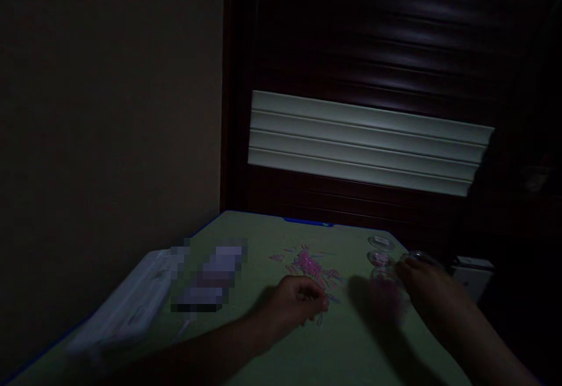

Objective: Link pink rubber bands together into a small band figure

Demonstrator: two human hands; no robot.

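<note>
My left hand [302,299] is closed in a pinch over the front of the table, with a thin pale loop-like piece [320,318] showing below its fingertips. Just beyond lies a loose pile of small pink and pale pieces [308,263]; their exact kind is too dark to make out. On the right, the fingers of my right hand [419,277] curl at the edge of a clear jar [387,299] with pink contents. Motion blurs the jar, and the hand partly hides the grip.
The pale green table [259,242] has a blue edge. Near its right side lie a round clear lid [381,242] and a small round container [379,259]. A white case [127,301] and a pixelated object [213,277] are on the left. A white box [472,275] stands beyond the right edge.
</note>
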